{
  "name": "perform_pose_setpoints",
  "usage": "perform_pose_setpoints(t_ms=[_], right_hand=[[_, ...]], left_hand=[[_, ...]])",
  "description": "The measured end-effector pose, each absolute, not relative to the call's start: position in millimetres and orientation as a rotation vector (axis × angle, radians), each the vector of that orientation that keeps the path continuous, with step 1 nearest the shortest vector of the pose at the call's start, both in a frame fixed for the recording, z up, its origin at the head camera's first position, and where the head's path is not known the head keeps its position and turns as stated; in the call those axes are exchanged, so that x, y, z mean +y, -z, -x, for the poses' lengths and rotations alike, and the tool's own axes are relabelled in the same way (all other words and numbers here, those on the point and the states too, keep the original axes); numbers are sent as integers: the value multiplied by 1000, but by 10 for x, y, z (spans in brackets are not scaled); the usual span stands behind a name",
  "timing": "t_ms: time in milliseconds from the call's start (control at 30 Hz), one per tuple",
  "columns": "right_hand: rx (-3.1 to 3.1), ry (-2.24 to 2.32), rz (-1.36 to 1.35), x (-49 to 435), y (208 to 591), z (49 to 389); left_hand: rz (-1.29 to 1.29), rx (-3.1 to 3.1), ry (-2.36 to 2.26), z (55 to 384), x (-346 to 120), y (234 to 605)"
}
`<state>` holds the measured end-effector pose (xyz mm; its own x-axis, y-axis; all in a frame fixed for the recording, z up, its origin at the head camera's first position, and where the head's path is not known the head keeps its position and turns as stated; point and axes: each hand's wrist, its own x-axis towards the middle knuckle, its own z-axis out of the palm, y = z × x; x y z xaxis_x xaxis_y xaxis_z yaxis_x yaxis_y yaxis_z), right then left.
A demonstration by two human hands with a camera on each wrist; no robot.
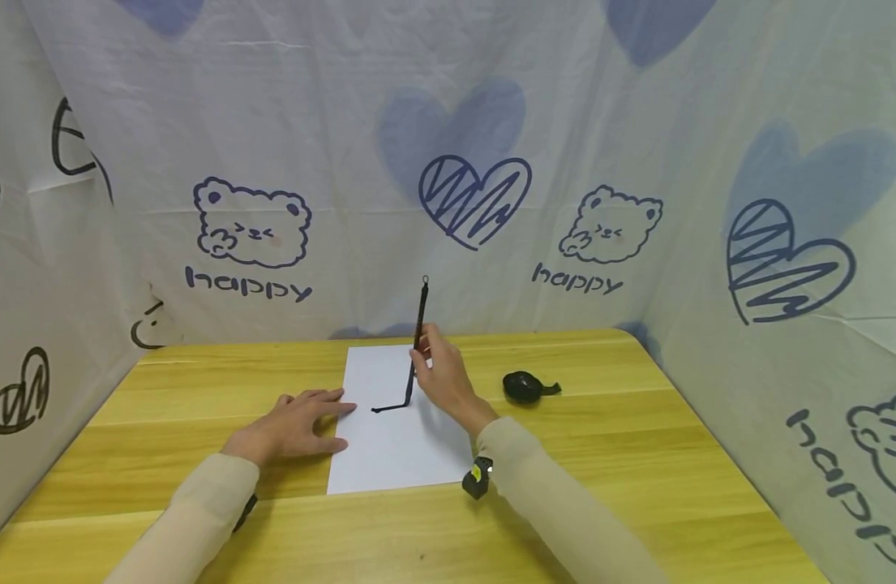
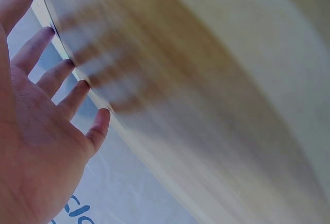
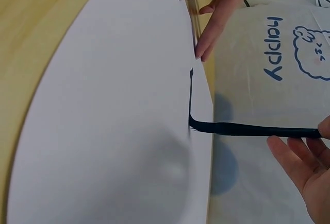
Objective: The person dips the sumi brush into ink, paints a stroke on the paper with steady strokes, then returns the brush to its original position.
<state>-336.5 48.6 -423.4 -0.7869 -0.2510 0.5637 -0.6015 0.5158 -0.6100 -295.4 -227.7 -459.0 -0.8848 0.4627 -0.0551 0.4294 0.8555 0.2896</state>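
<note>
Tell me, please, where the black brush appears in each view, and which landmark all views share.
Head: the black brush near the middle, nearly upright in the right hand, tip on the paper.
Left wrist: no brush visible.
Right wrist: brush in right half, below mid-height, tip leftward.
Shared landmark: the left hand, left of centre in head, at left edge in left wrist, at top in right wrist.

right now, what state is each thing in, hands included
Brush, held near upright, tip bent against the paper
Paper, lying flat on the table
Ink stroke, one short dark line running to the brush tip
Left hand, fingers spread, at the paper's left edge
Right hand, pinching the brush
Black dish, on the table right of the paper, contents unclear
Cloth, hanging, creased
</note>
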Motion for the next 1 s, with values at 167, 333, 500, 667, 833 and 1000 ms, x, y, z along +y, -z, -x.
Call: perform_pose_setpoints(t_ms=[167,333,500,667,833,1000], right_hand=[[-2353,-1181,-695,518,4224,3373],[-2367,-1193,-687,553,4214,3372],[-2361,-1181,-690,585,4214,3381],[-2368,-1173,-685,609,4208,3379],[-2360,-1175,-693,630,4204,3377],[-2356,-1167,-688,645,4205,3383]], left_hand=[[-711,2910,-414,2942,-2276,4580],[-713,2906,-423,2941,-2277,4575],[-717,2905,-430,2945,-2280,4580],[-718,2906,-427,2942,-2279,4580],[-717,2907,-424,2940,-2280,4577],[-717,2906,-424,2941,-2283,4579]])
